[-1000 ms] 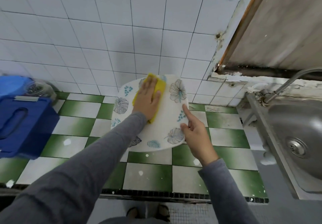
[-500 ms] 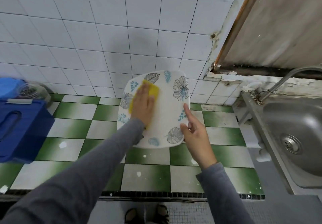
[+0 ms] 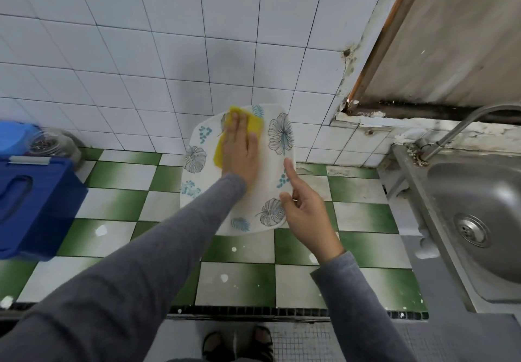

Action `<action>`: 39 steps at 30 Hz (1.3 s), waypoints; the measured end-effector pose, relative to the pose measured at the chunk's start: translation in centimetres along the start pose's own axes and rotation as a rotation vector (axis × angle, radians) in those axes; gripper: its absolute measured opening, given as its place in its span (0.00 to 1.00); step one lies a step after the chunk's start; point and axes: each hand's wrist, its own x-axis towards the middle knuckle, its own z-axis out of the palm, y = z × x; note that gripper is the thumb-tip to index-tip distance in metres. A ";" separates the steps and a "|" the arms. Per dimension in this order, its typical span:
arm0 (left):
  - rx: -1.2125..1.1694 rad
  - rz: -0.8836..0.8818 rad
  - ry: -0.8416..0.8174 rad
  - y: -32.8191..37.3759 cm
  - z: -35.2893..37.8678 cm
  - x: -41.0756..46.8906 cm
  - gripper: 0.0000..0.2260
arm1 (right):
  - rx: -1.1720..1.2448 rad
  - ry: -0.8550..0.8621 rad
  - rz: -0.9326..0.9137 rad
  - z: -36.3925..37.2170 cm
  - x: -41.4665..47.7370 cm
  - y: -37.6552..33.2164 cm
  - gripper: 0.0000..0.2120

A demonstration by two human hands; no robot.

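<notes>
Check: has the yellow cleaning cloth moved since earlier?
Yes: the yellow cleaning cloth slid up the floral plate to its top, higher against the white wall tiles.

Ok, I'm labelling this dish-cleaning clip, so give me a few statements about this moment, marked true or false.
1. The left hand presses a yellow cloth on the plate. True.
2. The right hand hangs free, touching nothing. False: it grips the plate's right edge, index finger straight.
3. The plate is plain white. False: it carries leaf and flower prints.
4. A blue box stands left of the plate. True.
5. A steel sink lies to the right. True.
</notes>
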 end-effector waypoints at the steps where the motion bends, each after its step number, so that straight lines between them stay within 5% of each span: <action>1: -0.021 0.078 -0.036 0.9 0.6 -0.9 0.27 | -0.009 0.008 -0.002 0.0 0.4 -0.2 0.31; 7: 0.037 0.459 -0.287 -1.5 2.1 -7.1 0.26 | 0.134 0.136 0.085 -1.8 2.0 1.0 0.30; 10: 0.071 0.291 -0.298 -4.1 1.3 -7.3 0.26 | 0.203 0.142 0.101 -2.5 1.8 1.2 0.31; 17: -0.021 -0.228 -0.013 -2.6 0.4 -2.4 0.24 | 0.077 0.062 0.078 -1.7 0.2 1.2 0.32; 25: -0.013 0.301 -0.164 1.6 0.3 -2.5 0.25 | 0.023 -0.002 0.018 -0.8 -0.3 0.0 0.32; 31: 0.045 0.025 -0.033 -0.8 -0.9 0.1 0.29 | 0.102 -0.022 0.028 -0.9 -0.5 -0.1 0.33; 36: 0.012 0.295 -0.175 -0.5 -0.1 -3.0 0.25 | 0.120 -0.027 0.057 -0.3 -0.3 -0.5 0.31; 39: 0.114 0.184 -0.147 -3.4 -1.8 -1.1 0.30 | 0.205 -0.011 0.099 -1.2 -0.3 0.5 0.32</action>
